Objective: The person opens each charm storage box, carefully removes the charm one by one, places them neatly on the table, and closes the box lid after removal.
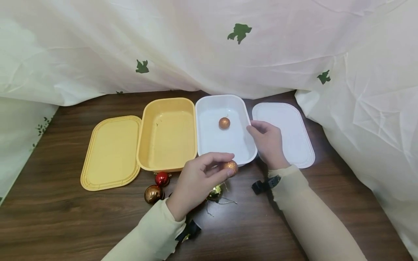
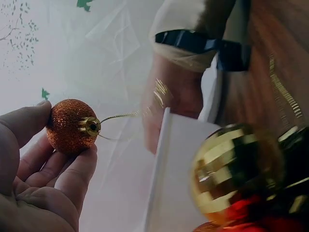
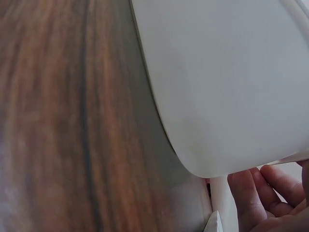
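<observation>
In the head view my left hand (image 1: 195, 181) pinches a glittery copper-orange bauble (image 1: 231, 168) above the near edge of a white plastic tub (image 1: 209, 145). The left wrist view shows this bauble's gold cap and hanging string. Inside the tub lies another copper-orange bauble (image 1: 224, 123). My right hand (image 1: 270, 145) grips the tub's right rim, thumb on top; the right wrist view has its fingers (image 3: 247, 195) beneath the rim. On the table by my left hand are a red bauble (image 1: 162, 178), a shiny brown one (image 1: 154, 194) and a gold faceted one (image 1: 215, 193), partly hidden by that hand.
A yellow tub (image 1: 169, 139) stands against the white tub's left side. Its yellow lid (image 1: 112, 152) lies further left, and a white lid (image 1: 290, 134) lies to the right. Behind the dark wooden table (image 1: 49, 174) hangs a white cloth (image 1: 183, 47).
</observation>
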A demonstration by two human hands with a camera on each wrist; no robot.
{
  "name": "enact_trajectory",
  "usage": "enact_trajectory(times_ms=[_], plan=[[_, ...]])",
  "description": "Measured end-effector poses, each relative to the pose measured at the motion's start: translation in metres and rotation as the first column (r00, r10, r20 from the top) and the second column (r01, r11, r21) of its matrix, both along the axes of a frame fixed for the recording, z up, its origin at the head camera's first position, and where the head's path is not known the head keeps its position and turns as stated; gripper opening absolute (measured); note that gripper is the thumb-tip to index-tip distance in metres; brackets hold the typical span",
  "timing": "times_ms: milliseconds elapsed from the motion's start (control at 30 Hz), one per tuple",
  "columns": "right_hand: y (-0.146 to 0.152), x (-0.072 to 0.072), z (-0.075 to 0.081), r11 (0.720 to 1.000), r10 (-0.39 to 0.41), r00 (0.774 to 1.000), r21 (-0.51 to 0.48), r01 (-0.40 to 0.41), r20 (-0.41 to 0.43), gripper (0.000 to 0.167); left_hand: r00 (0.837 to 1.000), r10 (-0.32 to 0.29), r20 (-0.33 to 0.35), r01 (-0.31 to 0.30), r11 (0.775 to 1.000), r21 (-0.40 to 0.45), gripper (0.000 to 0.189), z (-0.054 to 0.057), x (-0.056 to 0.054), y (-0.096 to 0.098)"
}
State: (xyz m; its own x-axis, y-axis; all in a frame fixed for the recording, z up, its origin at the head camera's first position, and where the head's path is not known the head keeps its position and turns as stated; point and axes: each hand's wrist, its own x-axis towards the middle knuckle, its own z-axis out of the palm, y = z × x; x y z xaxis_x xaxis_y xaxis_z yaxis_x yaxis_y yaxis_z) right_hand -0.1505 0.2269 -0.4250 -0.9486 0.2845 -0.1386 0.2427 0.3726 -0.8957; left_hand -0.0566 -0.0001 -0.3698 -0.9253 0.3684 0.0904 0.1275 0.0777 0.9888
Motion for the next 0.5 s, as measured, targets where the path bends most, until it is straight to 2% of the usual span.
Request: enact_trajectory(times_ms=[100,200,367,500], plan=[[0.000,0.000,-0.001,1.000,-0.001,1.000,0.002,0.001,0.010,0.041,1.000,-0.004,0.004,0.004,1.000,0.001,0.026,-0.005,0.004,-0.001],[0.000,0.000,-0.001,1.000,-0.004,1.000,-0.001,0.004,0.017,0.041,0.999,-0.009,-0.031,0.009,1.000,-0.004,0.023,-0.011,0.006,-0.001],[0.000,0.000,0.000,1.000,-0.006,1.000,-0.010,0.006,0.027,0.042,0.994,-0.026,-0.111,0.016,0.996,-0.090,0.021,-0.020,0.007,0.001],[-0.001,0.000,0.000,1.000,-0.005,1.000,-0.016,0.006,0.025,0.042,0.984,-0.051,-0.173,0.013,0.977,-0.214,0.026,-0.024,0.008,0.002]])
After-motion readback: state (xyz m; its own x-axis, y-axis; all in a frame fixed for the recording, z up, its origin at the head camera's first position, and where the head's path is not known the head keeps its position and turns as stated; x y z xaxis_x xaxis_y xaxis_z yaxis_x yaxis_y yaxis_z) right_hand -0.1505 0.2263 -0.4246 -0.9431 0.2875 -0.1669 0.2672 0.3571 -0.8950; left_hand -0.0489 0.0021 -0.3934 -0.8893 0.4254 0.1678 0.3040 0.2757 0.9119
